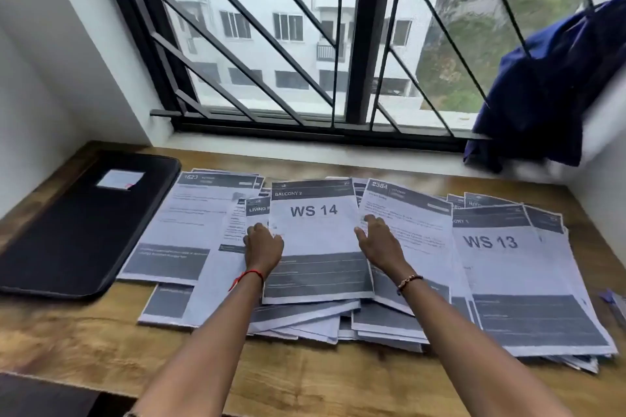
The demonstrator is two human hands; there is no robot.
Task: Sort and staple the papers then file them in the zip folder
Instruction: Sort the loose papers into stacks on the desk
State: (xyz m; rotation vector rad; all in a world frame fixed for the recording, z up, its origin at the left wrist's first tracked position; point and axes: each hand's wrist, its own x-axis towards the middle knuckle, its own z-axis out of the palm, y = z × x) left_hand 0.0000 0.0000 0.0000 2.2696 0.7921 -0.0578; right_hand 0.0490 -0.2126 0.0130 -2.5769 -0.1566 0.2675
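Observation:
Several printed sheets lie spread and overlapping on the wooden table (305, 379). On top in the middle is a sheet marked "WS 14" (315, 213). My left hand (263, 245) grips its left edge with curled fingers. My right hand (376, 240) holds its right edge, thumb on the sheet. To the right lies a stack topped by a "WS 13" sheet (498, 267), with a "2384" sheet (410, 213) between the two. A "1623" sheet (200, 210) lies at the left. The black zip folder (78, 230) lies closed and flat at the table's left end.
A barred window (355, 44) and its white sill (305, 149) run along the table's far edge. A dark blue cloth (548, 91) hangs over the sill at the right. A small bluish object (611, 301) shows at the right edge. White walls close both ends.

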